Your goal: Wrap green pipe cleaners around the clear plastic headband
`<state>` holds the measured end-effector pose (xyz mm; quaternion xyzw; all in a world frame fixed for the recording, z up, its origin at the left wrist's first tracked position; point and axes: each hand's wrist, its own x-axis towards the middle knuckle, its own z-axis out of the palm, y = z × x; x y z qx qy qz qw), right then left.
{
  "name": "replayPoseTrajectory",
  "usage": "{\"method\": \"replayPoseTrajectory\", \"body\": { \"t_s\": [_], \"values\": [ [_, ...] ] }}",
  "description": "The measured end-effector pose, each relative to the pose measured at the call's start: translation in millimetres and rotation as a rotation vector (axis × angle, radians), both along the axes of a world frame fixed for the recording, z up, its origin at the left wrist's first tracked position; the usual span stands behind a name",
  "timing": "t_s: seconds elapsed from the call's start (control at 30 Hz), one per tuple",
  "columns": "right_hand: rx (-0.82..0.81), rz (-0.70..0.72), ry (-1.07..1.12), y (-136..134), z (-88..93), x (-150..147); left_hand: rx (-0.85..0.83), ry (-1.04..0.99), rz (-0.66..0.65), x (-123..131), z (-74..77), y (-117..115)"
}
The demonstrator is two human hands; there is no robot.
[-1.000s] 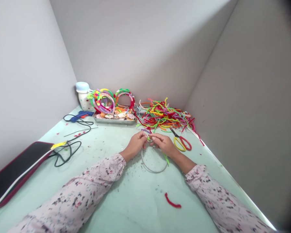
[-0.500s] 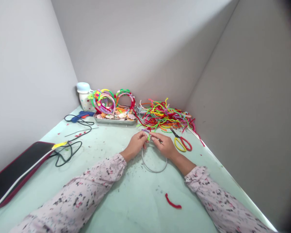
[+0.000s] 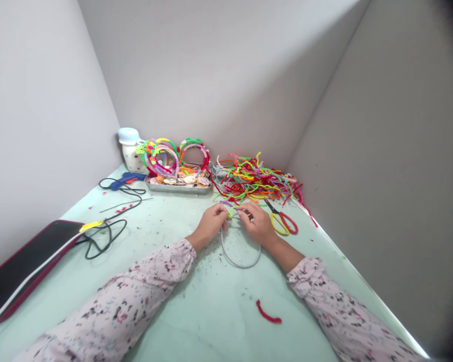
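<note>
My left hand (image 3: 210, 224) and my right hand (image 3: 257, 222) meet at the top of a thin grey headband (image 3: 237, 262) that lies on the pale green table (image 3: 196, 301). Both hands have their fingers pinched closed. Between them runs a green pipe cleaner (image 3: 232, 211) at the headband's top. My left fingers pinch the band where the pipe cleaner sits; my right fingers hold the pipe cleaner's other end.
A heap of coloured pipe cleaners (image 3: 254, 181) lies just beyond my hands, with yellow-and-red scissors (image 3: 282, 221) beside it. A metal tray (image 3: 177, 185) holds decorated headbands (image 3: 166, 156) and shells. A blue glue gun (image 3: 126, 178), black cord (image 3: 105, 234), jar (image 3: 130, 148), dark case (image 3: 26, 261) and red scrap (image 3: 268, 314) are around.
My right hand has shifted slightly up and left along the band's top, turning the green pipe cleaner; its dangling green tail below the hand no longer shows. The left hand has barely moved.
</note>
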<state>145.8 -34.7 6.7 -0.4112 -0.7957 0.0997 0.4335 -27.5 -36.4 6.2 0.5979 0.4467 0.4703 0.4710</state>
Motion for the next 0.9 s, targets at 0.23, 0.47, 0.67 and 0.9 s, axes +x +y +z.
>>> {"method": "replayPoseTrajectory", "body": {
  "t_s": [0.23,0.47,0.67,0.9],
  "values": [
    [-0.193,0.179,-0.038,1,-0.8,0,0.020,-0.031,-0.034,-1,3.0,-2],
    [-0.633,0.207,0.290,8,-3.3,5,0.012,-0.074,-0.087,-1,2.9,-3],
    [-0.683,0.283,0.485,9,-1.2,6,0.027,-0.085,-0.104,-1,2.7,-4],
    [-0.645,0.269,0.456,8,0.3,4,0.022,-0.089,-0.104,-1,2.3,-4]
  ]
}}
